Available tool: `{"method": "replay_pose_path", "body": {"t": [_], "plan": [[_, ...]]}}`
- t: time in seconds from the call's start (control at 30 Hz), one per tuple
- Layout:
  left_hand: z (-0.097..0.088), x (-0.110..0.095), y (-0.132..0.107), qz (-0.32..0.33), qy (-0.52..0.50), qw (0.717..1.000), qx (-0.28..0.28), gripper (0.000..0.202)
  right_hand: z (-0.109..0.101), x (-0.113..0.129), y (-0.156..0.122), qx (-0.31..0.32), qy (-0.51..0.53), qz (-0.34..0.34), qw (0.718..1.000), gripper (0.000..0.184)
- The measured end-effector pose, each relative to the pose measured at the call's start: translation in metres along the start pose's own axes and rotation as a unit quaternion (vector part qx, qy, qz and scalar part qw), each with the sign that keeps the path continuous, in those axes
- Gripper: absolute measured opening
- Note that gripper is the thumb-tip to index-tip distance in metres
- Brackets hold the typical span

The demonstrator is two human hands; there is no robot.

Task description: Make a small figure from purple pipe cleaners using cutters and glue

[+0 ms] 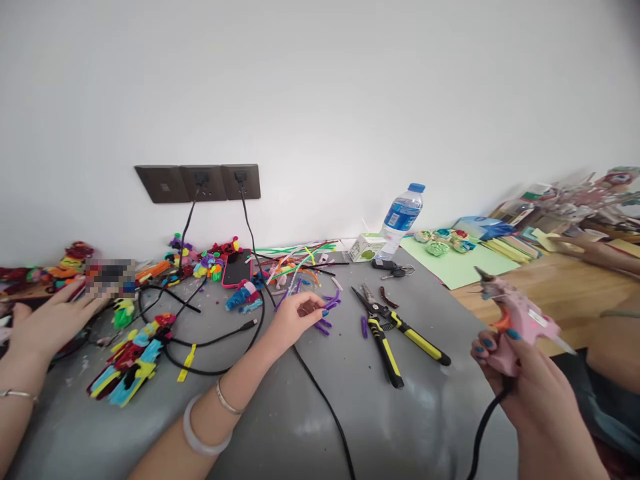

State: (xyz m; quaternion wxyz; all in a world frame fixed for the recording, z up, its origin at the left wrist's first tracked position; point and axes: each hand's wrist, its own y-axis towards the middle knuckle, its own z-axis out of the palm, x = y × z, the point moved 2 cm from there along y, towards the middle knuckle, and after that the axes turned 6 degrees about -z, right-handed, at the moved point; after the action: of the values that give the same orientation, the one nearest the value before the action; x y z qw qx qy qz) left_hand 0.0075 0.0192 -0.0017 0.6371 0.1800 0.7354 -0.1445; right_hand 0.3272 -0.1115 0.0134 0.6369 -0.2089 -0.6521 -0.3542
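Note:
My right hand [537, 387] is wrapped round the handle of a pink glue gun [537, 327], raised at the right with its nozzle tipped up to the left. A black cord [484, 427] hangs from its grip. Over the middle of the grey table, my left hand [297, 319] has thumb and fingertips pinched together on a purple pipe cleaner [331, 304]. More short purple pieces [323, 327] lie just under those fingers. Pliers-like cutters [387, 327] with yellow and black handles rest between my two hands, their own handles spread, beside a loose purple piece [365, 327].
Another person's hand [55, 313] holds a blurred-out device at the left. Black cables [320, 393] cross the table [280, 427]. Pipe cleaner figures [133, 363], a pink-cased phone [237, 268], keys [397, 270], a drink carton [367, 247] and a water bottle [403, 217] stand or lie around.

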Motion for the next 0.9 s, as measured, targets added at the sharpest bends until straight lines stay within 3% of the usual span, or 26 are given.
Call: {"method": "replay_pose_path", "body": {"t": [0.07,0.13,0.17,0.27,0.43,0.53,0.67,0.9], "plan": [[-0.002,0.003,0.002,-0.009,-0.017,1.0,-0.01,0.021,0.018,0.007,-0.016,0.027,0.051,0.039,0.998,0.034],[-0.005,0.005,0.004,-0.015,-0.032,0.999,-0.02,0.022,0.039,0.01,-0.036,0.065,0.088,0.027,0.994,0.033],[-0.007,0.006,0.005,-0.016,-0.038,0.999,-0.025,0.022,0.051,0.008,-0.047,0.108,0.098,0.038,0.989,0.032],[-0.011,0.004,0.005,-0.018,-0.051,0.998,-0.042,0.019,0.083,-0.001,-0.078,0.162,0.096,0.054,0.981,0.032],[-0.015,0.0,0.003,-0.025,-0.041,0.997,-0.063,0.017,0.12,-0.017,-0.103,0.26,0.093,0.017,0.961,0.043],[-0.016,0.0,0.004,-0.022,-0.042,0.995,-0.088,0.014,0.131,-0.029,-0.106,0.309,0.046,-0.009,0.95,0.052],[-0.017,0.001,0.005,-0.023,-0.052,0.992,-0.112,0.016,0.134,-0.04,-0.109,0.32,0.019,-0.023,0.947,0.057],[-0.016,0.0,0.005,-0.023,-0.036,0.991,-0.125,0.013,0.136,-0.035,-0.112,0.338,0.008,-0.048,0.94,0.056]]}}
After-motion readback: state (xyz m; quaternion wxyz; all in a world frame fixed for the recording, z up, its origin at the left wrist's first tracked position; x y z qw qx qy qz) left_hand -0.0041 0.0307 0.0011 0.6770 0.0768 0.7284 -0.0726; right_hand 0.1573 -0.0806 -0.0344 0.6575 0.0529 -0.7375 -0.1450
